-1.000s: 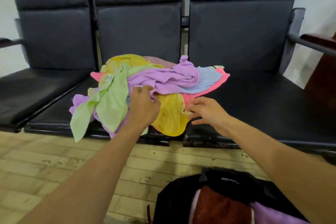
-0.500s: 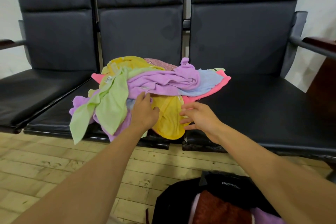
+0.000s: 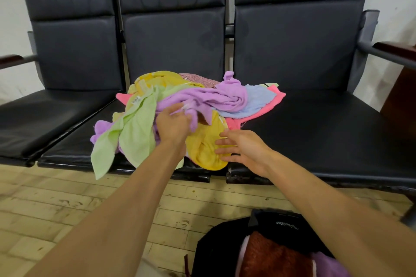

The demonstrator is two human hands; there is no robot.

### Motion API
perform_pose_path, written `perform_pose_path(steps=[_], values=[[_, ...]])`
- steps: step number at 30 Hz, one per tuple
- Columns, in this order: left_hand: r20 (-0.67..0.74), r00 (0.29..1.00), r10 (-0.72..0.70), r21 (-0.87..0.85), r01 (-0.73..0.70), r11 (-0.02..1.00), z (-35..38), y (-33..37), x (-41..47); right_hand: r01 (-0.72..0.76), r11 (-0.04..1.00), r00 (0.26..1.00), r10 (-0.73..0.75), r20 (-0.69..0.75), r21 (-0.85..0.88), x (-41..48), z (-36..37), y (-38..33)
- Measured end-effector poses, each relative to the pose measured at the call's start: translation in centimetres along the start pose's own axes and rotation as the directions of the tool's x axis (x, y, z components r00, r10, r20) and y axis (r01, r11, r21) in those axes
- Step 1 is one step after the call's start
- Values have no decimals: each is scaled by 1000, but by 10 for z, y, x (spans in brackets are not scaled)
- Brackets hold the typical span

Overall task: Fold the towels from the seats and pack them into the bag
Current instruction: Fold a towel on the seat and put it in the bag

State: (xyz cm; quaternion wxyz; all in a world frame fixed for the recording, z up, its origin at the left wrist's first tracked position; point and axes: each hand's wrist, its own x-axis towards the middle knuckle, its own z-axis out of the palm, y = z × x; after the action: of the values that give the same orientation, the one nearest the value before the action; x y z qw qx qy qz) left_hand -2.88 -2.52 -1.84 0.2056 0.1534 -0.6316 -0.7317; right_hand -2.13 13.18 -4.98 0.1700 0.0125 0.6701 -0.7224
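A heap of crumpled towels lies on the middle black seat (image 3: 67,153). On top is a purple towel (image 3: 216,99), with a light green towel (image 3: 135,132) hanging over the front edge, a yellow towel (image 3: 207,141), a light blue towel (image 3: 258,101) and a pink towel (image 3: 276,99). My left hand (image 3: 173,126) grips a fold of the purple towel near its front end. My right hand (image 3: 243,148) hovers with straight fingers at the yellow towel's right edge. A black bag (image 3: 225,249) stands open on the floor at the bottom, with a brown towel (image 3: 276,256) and a purple one (image 3: 331,265) inside.
Three black padded seats stand in a row against a white wall; the right seat (image 3: 326,137) is bare. Armrests (image 3: 391,49) stick out at both ends. A dark wooden piece (image 3: 400,92) stands at the far right. The floor (image 3: 56,204) is pale worn wood.
My left hand has risen onto the purple towel and closed its fingers round a fold, lifting it a little. My right hand has stayed by the yellow towel.
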Motion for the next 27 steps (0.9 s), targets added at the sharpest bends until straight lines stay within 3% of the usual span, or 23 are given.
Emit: perform_pose_path(steps=[2,5,8,10,12,16,21,24,27], values=[[209,977,-43,-7,45,999,6,6,-12,-29,987,1000,27,15,159,3,5,-3],[540,830,-141,82,114,990,11,12,-33,-62,895,998,42,56,441,11,4,-7],[669,694,-265,260,115,959,12,11,-45,-87,848,996,55,77,522,10,-5,-13],[700,649,-299,311,100,945,14,6,-46,-72,871,997,70,21,486,6,-10,-15],[703,661,-263,343,8,939,17,3,-46,-28,902,996,63,-67,430,7,-16,-15],[629,770,-109,440,-236,866,19,-1,-42,14,931,984,52,-171,364,12,-22,-14],[446,894,-55,403,-145,904,11,-6,-29,62,892,953,80,-292,448,25,-23,-20],[376,922,91,587,-313,747,3,-11,-19,146,824,940,56,-335,548,24,-26,-32],[504,843,188,685,-522,508,-6,-20,-11,235,776,908,40,-417,585,22,-36,-51]])
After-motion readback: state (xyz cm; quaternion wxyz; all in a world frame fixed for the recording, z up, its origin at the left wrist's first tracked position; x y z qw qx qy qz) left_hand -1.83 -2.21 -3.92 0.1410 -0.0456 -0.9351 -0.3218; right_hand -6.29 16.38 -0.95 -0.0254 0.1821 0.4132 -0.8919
